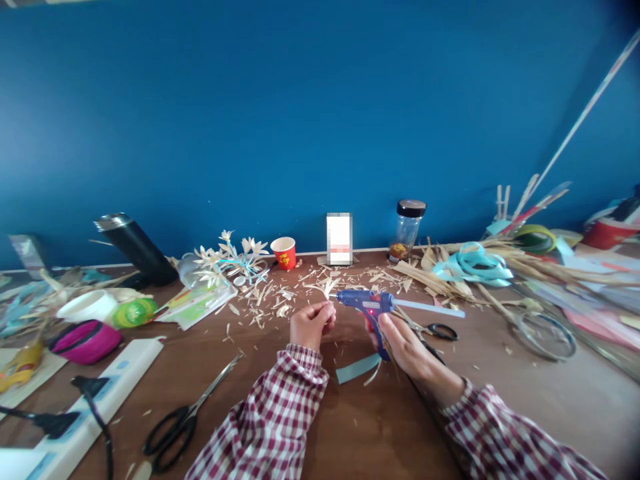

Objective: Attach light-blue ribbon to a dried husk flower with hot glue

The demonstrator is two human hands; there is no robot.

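Observation:
My right hand (407,347) grips a blue hot glue gun (367,305) by its handle, with a pale glue stick (430,308) jutting from its back. The nozzle points left at a small pale straw piece (330,288) pinched in my left hand (311,323). Both hands hover over the brown table (350,427), close together. A strip of light blue ribbon (357,368) lies on the table just below them.
Straw scraps litter the middle. Large black scissors (185,420) lie front left beside a white power strip (95,407). Small scissors (433,330), a wire ring (545,333), ribbon rolls (473,263) and straw are on the right. A straw flower bunch (233,257), red cup (285,252), jar (406,230) and black flask (137,248) stand by the blue wall.

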